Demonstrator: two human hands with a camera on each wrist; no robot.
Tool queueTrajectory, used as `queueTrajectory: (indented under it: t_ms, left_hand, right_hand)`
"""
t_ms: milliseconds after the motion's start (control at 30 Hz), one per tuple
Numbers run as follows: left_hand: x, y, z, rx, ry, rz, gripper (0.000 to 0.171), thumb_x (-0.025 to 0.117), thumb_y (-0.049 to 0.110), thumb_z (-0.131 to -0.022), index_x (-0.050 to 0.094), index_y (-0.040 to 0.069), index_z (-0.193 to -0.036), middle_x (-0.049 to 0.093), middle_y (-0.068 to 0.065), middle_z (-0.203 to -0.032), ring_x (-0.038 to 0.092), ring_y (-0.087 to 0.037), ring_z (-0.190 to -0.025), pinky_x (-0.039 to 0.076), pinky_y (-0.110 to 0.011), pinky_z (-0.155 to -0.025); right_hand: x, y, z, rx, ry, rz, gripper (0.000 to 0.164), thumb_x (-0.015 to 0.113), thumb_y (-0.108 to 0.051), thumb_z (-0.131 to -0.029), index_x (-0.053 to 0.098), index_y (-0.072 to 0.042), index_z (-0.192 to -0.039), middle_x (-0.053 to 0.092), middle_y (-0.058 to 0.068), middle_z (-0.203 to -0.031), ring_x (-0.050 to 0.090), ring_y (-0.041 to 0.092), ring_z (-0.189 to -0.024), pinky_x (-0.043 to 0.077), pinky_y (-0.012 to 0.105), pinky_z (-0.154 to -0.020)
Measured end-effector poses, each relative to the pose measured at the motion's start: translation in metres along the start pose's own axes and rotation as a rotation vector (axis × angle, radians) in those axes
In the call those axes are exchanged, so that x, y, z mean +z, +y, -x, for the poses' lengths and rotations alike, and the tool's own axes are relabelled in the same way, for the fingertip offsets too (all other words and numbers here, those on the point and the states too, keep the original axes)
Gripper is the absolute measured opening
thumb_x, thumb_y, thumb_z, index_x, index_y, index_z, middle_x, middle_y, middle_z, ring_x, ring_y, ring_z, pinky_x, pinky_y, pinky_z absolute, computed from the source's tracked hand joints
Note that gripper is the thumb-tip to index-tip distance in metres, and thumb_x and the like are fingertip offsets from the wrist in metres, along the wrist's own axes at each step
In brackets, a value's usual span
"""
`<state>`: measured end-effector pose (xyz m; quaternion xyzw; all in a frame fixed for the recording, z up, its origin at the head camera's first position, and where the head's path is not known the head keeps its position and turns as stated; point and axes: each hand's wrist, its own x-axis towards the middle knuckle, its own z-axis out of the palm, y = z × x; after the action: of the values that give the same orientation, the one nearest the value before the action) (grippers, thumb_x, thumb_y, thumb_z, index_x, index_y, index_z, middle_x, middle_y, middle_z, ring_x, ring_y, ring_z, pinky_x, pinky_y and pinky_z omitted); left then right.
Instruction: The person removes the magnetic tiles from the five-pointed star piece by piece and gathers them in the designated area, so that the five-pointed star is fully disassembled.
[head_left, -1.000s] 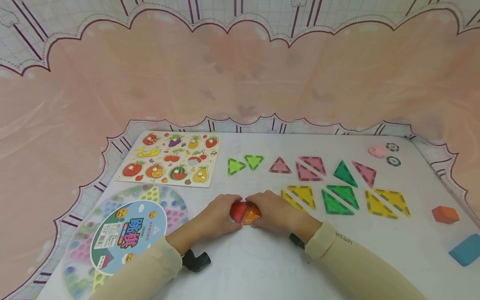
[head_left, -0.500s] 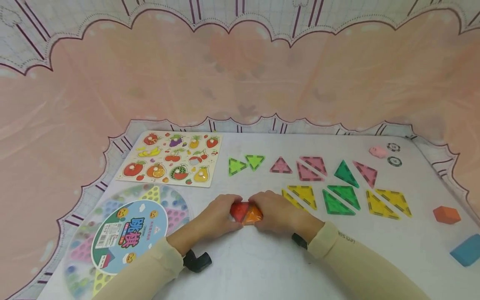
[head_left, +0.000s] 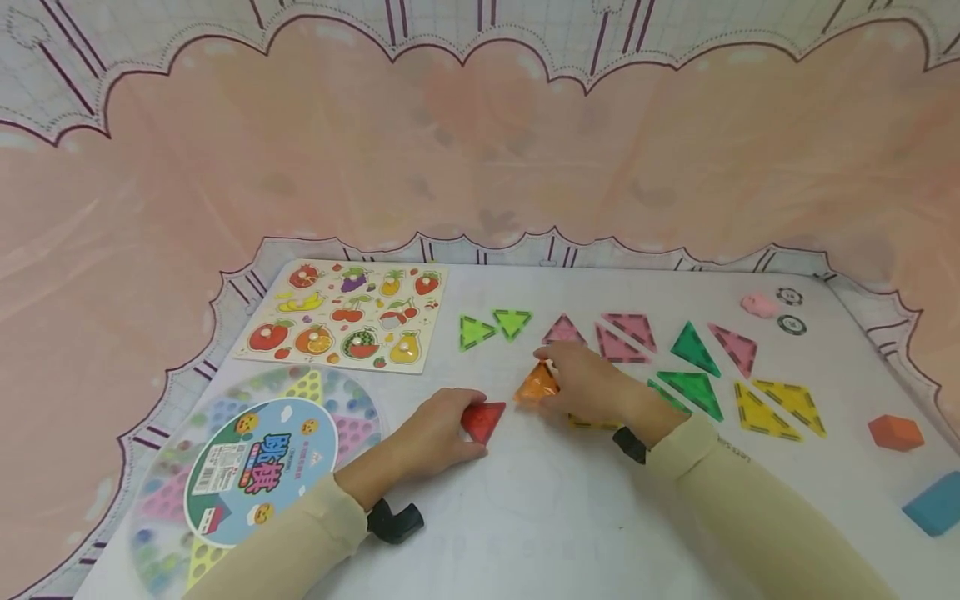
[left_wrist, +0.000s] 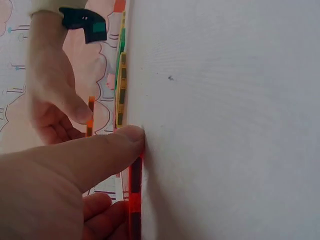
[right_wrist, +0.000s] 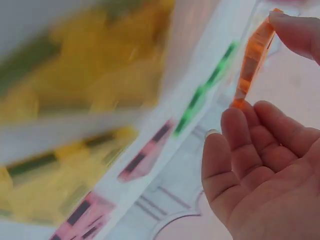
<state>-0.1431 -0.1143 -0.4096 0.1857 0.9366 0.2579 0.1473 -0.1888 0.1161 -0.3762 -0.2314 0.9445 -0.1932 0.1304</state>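
My left hand (head_left: 433, 435) pinches a red triangular magnetic tile (head_left: 484, 422) on the white table, the thumb on its near corner and the fingers at its far side. Beside it, my right hand (head_left: 592, 385) grips an orange triangular magnetic tile (head_left: 537, 385) between thumb and fingertips. The right wrist view shows that orange tile (right_wrist: 254, 60) held by its two ends, off the table. A pink triangle tile (head_left: 564, 328) lies just past the right hand, which hides most of a yellow tile pair (head_left: 592, 422).
Light green tiles (head_left: 476, 332), pink tiles (head_left: 621, 343), green tiles (head_left: 692, 390) and yellow tiles (head_left: 765, 410) lie in rows behind and right. A fruit puzzle board (head_left: 341, 315) and a round checkers set (head_left: 296, 479) sit left; an orange block (head_left: 896, 432) and a blue block (head_left: 934, 503) sit right.
The red and orange tiles were side by side between both hands. My right hand has moved away to the right and back with the orange tile; the left hand stays on the red one.
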Motion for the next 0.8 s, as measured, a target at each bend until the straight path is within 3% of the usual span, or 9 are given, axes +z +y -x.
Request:
queueTrajectory:
  t_ms: [100,400,600,800]
  left_hand:
    - [-0.001,0.0,0.0,-0.006,0.0,-0.007,0.065,0.073,0.033,-0.073,0.046,0.012,-0.127,0.048,-0.001,-0.117,0.044,-0.014,-0.101,0.042,-0.031,-0.084]
    - [-0.004,0.0,0.0,-0.024,0.026,-0.026,0.064,0.073,0.033,-0.073,0.046,0.012,-0.127,0.049,-0.002,-0.115,0.045,-0.014,-0.097,0.043,-0.03,-0.081]
    - [-0.006,0.0,-0.004,-0.032,0.05,-0.06,0.065,0.073,0.033,-0.072,0.045,0.011,-0.127,0.049,-0.001,-0.111,0.044,-0.015,-0.094,0.044,-0.029,-0.077]
    - [-0.009,-0.004,-0.017,-0.109,0.097,-0.033,0.069,0.075,0.035,-0.069,0.043,0.012,-0.126,0.048,0.0,-0.105,0.044,-0.016,-0.09,0.045,-0.029,-0.07]
  right_hand:
    - [-0.002,0.007,-0.013,0.039,-0.012,-0.023,0.065,0.07,-0.03,-0.076,0.042,-0.007,-0.131,0.044,0.005,-0.125,0.044,0.017,-0.101,0.042,0.034,-0.087]
    - [0.005,0.012,-0.036,0.091,-0.032,0.044,0.062,0.068,-0.028,-0.075,0.045,-0.009,-0.129,0.046,0.007,-0.121,0.044,0.018,-0.096,0.041,0.035,-0.086]
    - [0.004,0.016,-0.035,0.039,-0.027,0.09,0.06,0.065,-0.029,-0.078,0.045,-0.007,-0.13,0.045,0.009,-0.127,0.042,0.022,-0.107,0.036,0.038,-0.093]
    - [-0.002,0.015,-0.023,-0.013,0.005,0.107,0.063,0.064,-0.037,-0.081,0.043,-0.004,-0.131,0.043,0.011,-0.131,0.037,0.026,-0.12,0.029,0.042,-0.098]
